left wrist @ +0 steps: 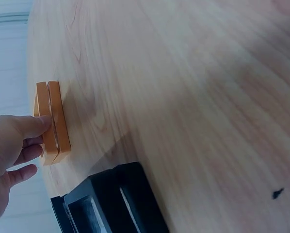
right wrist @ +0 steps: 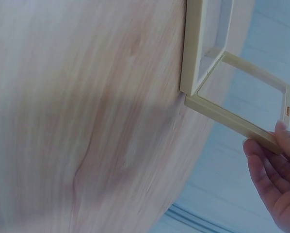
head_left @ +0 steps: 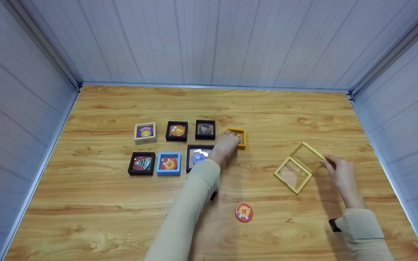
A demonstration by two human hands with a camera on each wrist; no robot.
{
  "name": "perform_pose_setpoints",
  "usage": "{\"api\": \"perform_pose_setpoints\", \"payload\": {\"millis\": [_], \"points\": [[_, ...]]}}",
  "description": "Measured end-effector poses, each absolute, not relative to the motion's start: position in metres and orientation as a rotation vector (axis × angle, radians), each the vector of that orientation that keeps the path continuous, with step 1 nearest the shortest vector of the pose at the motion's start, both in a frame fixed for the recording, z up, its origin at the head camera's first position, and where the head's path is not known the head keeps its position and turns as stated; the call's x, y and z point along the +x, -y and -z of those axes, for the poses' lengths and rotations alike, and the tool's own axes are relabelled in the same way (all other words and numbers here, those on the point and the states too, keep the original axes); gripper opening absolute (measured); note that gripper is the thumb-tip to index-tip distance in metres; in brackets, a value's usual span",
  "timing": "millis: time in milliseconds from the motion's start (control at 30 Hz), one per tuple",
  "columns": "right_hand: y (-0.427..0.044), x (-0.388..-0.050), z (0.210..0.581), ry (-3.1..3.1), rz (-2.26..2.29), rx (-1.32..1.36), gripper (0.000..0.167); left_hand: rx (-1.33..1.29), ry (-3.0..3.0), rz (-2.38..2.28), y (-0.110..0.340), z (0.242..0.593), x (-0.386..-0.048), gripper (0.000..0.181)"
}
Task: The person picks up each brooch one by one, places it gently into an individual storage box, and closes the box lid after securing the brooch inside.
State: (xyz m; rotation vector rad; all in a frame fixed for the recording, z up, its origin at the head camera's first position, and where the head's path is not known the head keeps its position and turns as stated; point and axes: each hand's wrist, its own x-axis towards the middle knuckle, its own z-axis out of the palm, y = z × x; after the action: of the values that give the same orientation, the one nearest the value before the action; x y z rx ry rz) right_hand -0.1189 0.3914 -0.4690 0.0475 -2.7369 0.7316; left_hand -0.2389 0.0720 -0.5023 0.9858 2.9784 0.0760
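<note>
My left hand [head_left: 227,145] reaches to the far middle of the table and pinches an orange display frame [head_left: 242,139]. In the left wrist view, the thumb presses the side of that frame [left wrist: 58,114], which lies closed on the wood. On the right, a pale yellow display frame [head_left: 293,174] lies unfolded on its hinge, one half flat and the other raised. My right hand [head_left: 339,177] pinches the corner of the raised half [right wrist: 242,124] between thumb and fingers. A round red badge [head_left: 244,212] lies loose near the front, between my arms.
Left of the orange frame stand several closed frames in two rows: a beige one [head_left: 145,132], a light blue one [head_left: 168,164] and several black ones [head_left: 176,131]. My left forearm partly covers a larger black frame [head_left: 194,154]. White panel walls [head_left: 194,43] enclose the table's back and sides.
</note>
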Motion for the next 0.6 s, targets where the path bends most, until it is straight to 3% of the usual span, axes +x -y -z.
{"api": "perform_pose_setpoints", "payload": {"millis": [600], "points": [[-0.352, -0.091, 0.467, 2.759, -0.807, 0.137, 0.016, 0.847, -2.967, -0.045, -0.076, 0.497, -0.254, 0.022]]}}
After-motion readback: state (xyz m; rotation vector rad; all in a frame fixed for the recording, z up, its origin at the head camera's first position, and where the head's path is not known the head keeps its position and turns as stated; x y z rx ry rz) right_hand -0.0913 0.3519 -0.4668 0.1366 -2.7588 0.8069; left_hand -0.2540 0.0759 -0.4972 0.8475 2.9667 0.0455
